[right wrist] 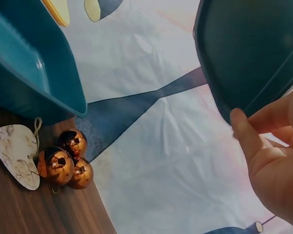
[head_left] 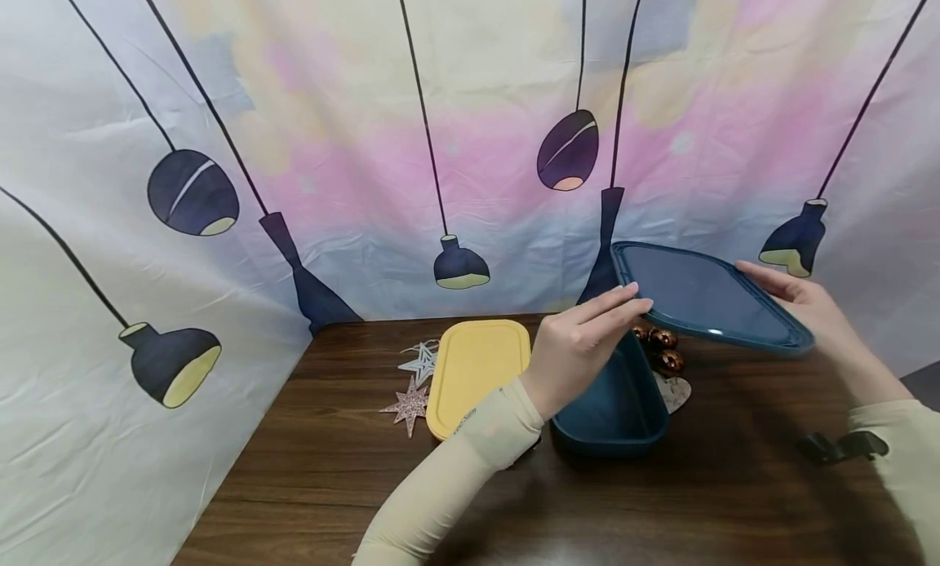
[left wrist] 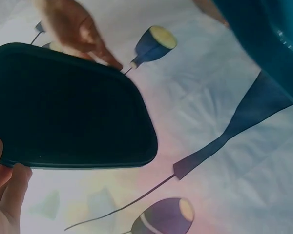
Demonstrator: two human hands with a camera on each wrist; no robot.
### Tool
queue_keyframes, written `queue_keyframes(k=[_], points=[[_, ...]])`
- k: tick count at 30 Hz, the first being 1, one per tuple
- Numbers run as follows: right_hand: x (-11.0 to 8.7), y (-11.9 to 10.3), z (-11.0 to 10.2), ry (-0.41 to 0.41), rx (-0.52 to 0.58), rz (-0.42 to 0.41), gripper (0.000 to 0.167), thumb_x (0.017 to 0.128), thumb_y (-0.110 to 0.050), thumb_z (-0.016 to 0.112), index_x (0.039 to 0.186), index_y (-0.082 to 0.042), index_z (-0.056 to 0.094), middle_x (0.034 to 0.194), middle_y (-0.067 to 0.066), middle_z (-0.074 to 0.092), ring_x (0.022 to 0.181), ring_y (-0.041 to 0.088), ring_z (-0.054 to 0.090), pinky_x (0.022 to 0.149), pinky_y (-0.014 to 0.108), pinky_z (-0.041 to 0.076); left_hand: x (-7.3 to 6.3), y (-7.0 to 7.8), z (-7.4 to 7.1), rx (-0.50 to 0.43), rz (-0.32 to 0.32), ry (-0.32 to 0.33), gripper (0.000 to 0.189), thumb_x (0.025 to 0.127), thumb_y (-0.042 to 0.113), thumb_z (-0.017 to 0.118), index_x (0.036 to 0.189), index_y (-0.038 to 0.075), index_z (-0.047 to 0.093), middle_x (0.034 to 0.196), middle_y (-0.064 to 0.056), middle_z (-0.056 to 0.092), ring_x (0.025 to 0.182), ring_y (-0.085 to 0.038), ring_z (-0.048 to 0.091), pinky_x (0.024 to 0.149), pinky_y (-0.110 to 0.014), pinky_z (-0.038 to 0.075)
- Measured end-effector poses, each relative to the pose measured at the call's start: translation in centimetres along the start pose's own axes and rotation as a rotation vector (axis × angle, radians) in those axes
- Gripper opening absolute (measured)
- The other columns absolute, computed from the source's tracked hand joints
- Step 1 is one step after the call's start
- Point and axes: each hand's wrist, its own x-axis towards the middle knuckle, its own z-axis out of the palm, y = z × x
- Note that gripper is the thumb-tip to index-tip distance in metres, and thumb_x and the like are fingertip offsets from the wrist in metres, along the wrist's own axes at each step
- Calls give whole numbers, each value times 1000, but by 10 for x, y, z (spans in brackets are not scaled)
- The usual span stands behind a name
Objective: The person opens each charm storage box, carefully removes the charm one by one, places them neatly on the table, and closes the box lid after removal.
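A dark blue lid is in the air, tilted, above and to the right of a dark blue open box. My left hand pinches the lid's left edge; in the left wrist view its thumb and fingers meet at the rim. On the opposite edge my right hand grips the lid, its thumb on the near face in the right wrist view. My left hand and forearm hide part of the box in the head view. The visible part of the box's inside shows no objects.
Left of the box lies a yellow rounded-rectangle lid or lidded box, with a white star and a pink glittery star beside it. Copper baubles and a heart-shaped ornament sit right of the box. A printed cloth hangs behind.
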Motion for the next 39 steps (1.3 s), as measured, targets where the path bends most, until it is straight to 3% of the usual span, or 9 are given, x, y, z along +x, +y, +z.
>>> queue_keyframes(k=[7, 11, 18, 23, 28, 30, 39], points=[[-3, 1, 15, 111, -22, -123, 52, 101, -6, 60, 151, -18, 50, 134, -29, 51, 115, -14, 48, 84, 6, 40, 13, -1, -21, -20, -19, 68, 30, 92, 9, 75, 122, 6, 74, 124, -7, 71, 112, -10, 67, 85, -12, 49], [-6, -5, 22, 161, -10, -97, 44, 104, -11, 57, 148, -16, 54, 135, -29, 54, 120, -12, 47, 87, 6, 38, 22, -4, -33, -31, -14, 111, 27, 94, 8, 73, 121, 4, 74, 120, -9, 72, 111, -11, 68, 87, -15, 50], [-14, -14, 34, 168, -9, -31, 37, 104, -16, 59, 140, -9, 61, 120, -27, 65, 108, -9, 59, 82, 9, 43, 33, -11, -49, -112, -23, 166, 27, 93, 6, 73, 119, -1, 73, 115, -13, 74, 108, -15, 70, 92, -20, 51], [-23, -15, 40, 204, -129, 58, 33, 102, -32, 62, 125, -11, 70, 101, -37, 63, 99, -15, 54, 74, 10, 40, 35, -14, -55, -105, -42, 164, 28, 95, 7, 71, 122, -2, 72, 112, -13, 74, 106, -16, 71, 91, -20, 51], [-28, -14, 53, 202, -135, 41, 23, 101, -30, 65, 114, -11, 70, 96, -24, 67, 89, -9, 58, 70, 13, 44, 37, -20, -63, -98, -74, 144, 31, 97, 8, 69, 126, -1, 70, 109, -11, 75, 102, -16, 71, 88, -19, 52], [-30, -14, 60, 190, -120, 28, 22, 101, -29, 65, 113, -11, 69, 96, -17, 70, 88, -5, 61, 69, 14, 46, 37, -23, -65, -91, -86, 124, 32, 97, 9, 68, 127, -1, 69, 108, -11, 75, 99, -16, 71, 85, -18, 52], [-43, -9, 75, 203, -84, -3, 24, 100, -23, 66, 120, -9, 70, 95, -13, 74, 85, -3, 66, 71, 11, 48, 36, -37, -70, -61, -141, 35, 34, 98, 11, 68, 129, -1, 68, 103, -10, 75, 87, -17, 71, 76, -17, 52]])
